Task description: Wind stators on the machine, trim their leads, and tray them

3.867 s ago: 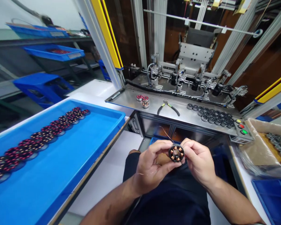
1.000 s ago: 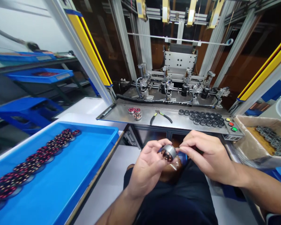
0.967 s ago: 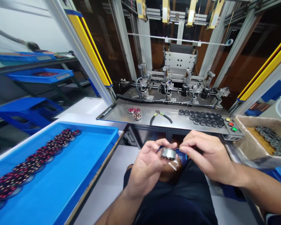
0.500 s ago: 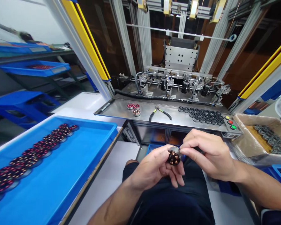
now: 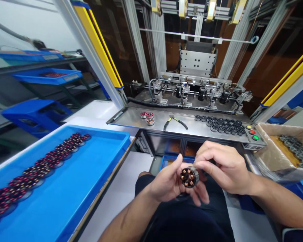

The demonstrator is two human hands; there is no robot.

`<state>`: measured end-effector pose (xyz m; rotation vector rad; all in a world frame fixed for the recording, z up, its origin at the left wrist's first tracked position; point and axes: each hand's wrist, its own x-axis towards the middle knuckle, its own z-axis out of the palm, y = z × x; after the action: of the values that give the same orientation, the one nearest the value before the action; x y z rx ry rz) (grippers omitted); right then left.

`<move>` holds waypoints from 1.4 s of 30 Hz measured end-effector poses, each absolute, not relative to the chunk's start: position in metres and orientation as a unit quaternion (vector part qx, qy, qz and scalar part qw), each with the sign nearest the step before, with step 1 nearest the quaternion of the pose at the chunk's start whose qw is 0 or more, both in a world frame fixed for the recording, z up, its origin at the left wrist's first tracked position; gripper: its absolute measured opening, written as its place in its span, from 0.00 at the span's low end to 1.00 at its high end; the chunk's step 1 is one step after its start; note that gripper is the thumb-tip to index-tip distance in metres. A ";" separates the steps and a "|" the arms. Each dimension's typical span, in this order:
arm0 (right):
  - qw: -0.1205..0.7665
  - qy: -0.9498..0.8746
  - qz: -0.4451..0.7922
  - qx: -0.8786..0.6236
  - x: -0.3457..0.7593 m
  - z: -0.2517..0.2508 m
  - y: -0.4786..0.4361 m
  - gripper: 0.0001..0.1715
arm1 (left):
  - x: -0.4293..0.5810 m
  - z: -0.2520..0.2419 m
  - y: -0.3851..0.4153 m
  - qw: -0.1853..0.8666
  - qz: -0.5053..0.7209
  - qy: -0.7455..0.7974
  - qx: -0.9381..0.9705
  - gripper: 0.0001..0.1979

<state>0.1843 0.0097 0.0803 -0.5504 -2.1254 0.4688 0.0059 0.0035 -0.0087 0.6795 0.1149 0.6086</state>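
Observation:
A motor stator [image 5: 188, 177] with copper windings and a grey metallic outer ring is held up in front of my lap, its wound face towards me. My left hand [image 5: 170, 179] supports it from the left and behind, with the thumb raised off it and the lower fingers spread and slightly blurred. At its upper right rim, my right hand [image 5: 221, 168] pinches with thumb and forefinger. Whether that pinch is on the rim or on a thin wire end is too small to tell.
A blue tray [image 5: 91, 161] at left holds rows of wound stators [image 5: 44, 164]. On the machine's metal ledge lie several wound stators [image 5: 147, 117], pliers [image 5: 175, 121] and dark unwound cores [image 5: 221, 124]. Push buttons [image 5: 252, 132] and a lined box [image 5: 275, 158] of cores are at right.
The stator has turned to face me more fully and sits slightly lower. My left thumb has lifted off it. My right hand keeps its pinch at the rim. The whole view has shifted slightly.

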 end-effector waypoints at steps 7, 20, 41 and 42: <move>0.433 -0.859 0.153 -0.229 0.189 0.081 0.009 0.07 | 0.006 -0.004 -0.005 0.836 0.410 0.089 0.353 0.18; 0.489 -0.815 0.165 -0.264 0.181 0.073 0.010 0.10 | 0.013 -0.014 -0.004 0.666 0.596 0.122 0.431 0.16; 0.444 -0.372 0.789 -0.203 0.153 0.013 0.006 0.29 | -0.012 0.002 0.027 0.562 0.609 0.118 0.546 0.15; 0.439 -0.380 0.793 -0.184 0.153 0.012 0.006 0.30 | -0.012 0.003 0.028 0.553 0.602 0.113 0.565 0.16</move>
<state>0.1530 0.0059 0.0122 -0.4567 -0.9454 1.9711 -0.0121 0.0283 0.0033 1.3346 0.2672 1.4225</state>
